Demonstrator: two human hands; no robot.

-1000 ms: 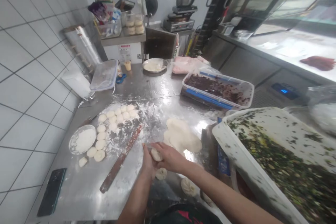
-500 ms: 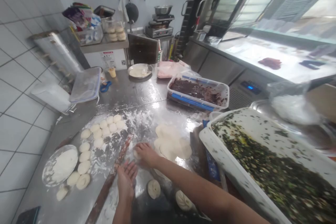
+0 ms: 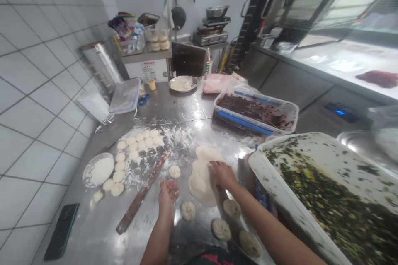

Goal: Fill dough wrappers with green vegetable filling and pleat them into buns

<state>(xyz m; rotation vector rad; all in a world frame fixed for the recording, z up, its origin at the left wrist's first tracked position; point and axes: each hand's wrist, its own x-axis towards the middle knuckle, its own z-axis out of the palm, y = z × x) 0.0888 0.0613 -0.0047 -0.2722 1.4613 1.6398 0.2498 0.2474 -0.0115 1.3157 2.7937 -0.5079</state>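
My left hand hovers palm up over the floured steel table, fingers loosely spread and empty. My right hand rests on a stack of flat dough wrappers, its fingers curled on the top wrapper. A filled bun sits just beyond my left hand. More filled buns lie near the front edge. A long wooden rolling pin lies diagonally to the left of my left hand.
Several small dough pieces and a plate of flour sit at the left. A white tub of green filling stands at the right, a tub of dark paste behind it. A phone lies front left.
The bun that both hands held a second ago now sits on the table. My right hand has moved right onto the wrapper stack; my left hand has turned palm up.
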